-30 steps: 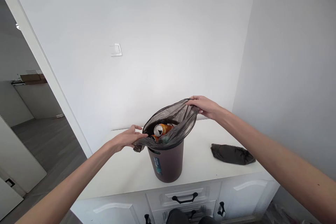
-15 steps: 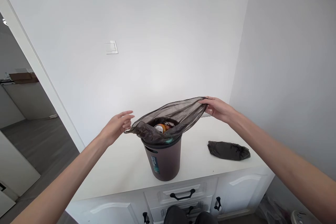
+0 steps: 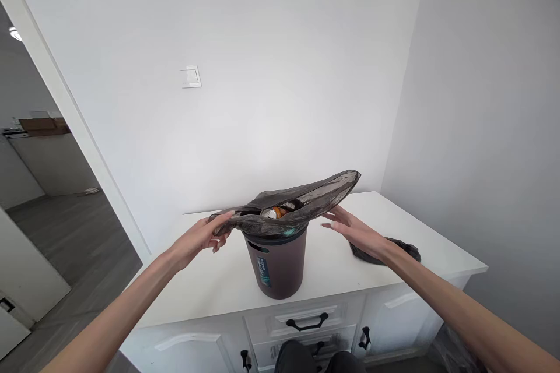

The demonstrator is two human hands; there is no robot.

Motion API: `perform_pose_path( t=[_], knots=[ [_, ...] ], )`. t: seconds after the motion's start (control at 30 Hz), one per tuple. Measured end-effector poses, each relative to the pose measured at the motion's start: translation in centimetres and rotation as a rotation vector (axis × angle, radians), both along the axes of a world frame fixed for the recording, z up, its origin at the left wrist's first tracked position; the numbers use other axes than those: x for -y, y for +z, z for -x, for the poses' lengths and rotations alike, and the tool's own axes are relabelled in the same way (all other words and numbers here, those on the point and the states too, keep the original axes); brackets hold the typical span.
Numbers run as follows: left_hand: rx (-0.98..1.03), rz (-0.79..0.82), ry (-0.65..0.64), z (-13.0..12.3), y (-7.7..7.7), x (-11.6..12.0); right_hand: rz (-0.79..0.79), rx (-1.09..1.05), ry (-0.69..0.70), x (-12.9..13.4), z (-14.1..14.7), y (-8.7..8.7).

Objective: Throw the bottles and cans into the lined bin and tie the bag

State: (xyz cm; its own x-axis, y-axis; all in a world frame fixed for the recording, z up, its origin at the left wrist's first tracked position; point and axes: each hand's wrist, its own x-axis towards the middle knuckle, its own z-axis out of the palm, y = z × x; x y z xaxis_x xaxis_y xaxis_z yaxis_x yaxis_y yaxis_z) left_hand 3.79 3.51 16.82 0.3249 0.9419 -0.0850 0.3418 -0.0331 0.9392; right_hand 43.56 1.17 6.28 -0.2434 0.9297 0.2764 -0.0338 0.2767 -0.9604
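A dark purple-brown trash can (image 3: 282,268) stands upright on the white cabinet top, lined with a thin black trash bag (image 3: 324,195) whose mouth spreads out past the rim on both sides. Inside the bag lie a drink can (image 3: 270,213) with its silver end up and something orange beside it. My left hand (image 3: 212,232) pinches the bag's left edge between thumb and fingers. Just under the bag's raised right side is my right hand (image 3: 350,227), its fingers apart and holding nothing; whether the fingertips touch the plastic I cannot tell.
A folded black bag (image 3: 409,249) lies on the white cabinet (image 3: 205,294), partly behind my right forearm. Dark handles (image 3: 307,322) stick out from the cabinet's front. A wall with a light switch (image 3: 191,77) rises behind, and a doorway opens at the left.
My right hand has let go of the bag's right edge and dropped lower. My left hand, free before, has moved in and taken the left edge. The bag's mouth has sunk and narrowed.
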Motion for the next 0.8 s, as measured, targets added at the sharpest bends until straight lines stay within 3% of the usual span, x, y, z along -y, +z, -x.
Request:
perform_pose_path(
  t=[0.1,0.2,0.37,0.5,0.57,0.63,0.7,0.8],
  knots=[
    [0.053,-0.057,-0.005,-1.5,0.6,-0.4,-0.06,-0.037,0.006,-1.5,2.0,2.7],
    [0.193,-0.062,0.04,-2.6,1.0,-1.1,0.0,-0.245,-0.063,-3.6,4.0,4.7],
    [0.466,-0.117,0.239,-3.1,2.6,-2.5,0.09,-0.6,-0.154,-5.9,5.8,6.1],
    [0.606,-0.194,0.281,-2.3,3.0,-3.0,0.136,-0.757,-0.186,-6.7,5.3,6.6],
    [0.689,-0.26,0.288,-1.9,1.8,-2.8,0.156,-0.787,-0.193,-6.8,4.9,6.9],
    [0.687,-0.279,0.352,-1.7,-0.5,-2.1,0.16,-0.779,-0.188,-6.8,4.4,7.1],
    [0.59,-0.193,0.427,-1.4,-3.2,-1.1,0.127,-0.727,-0.154,-6.3,3.8,6.8],
    [0.45,0.019,0.373,-1.2,-6.2,0.3,0.051,-0.523,-0.017,-4.7,2.6,5.1]
  ],
)
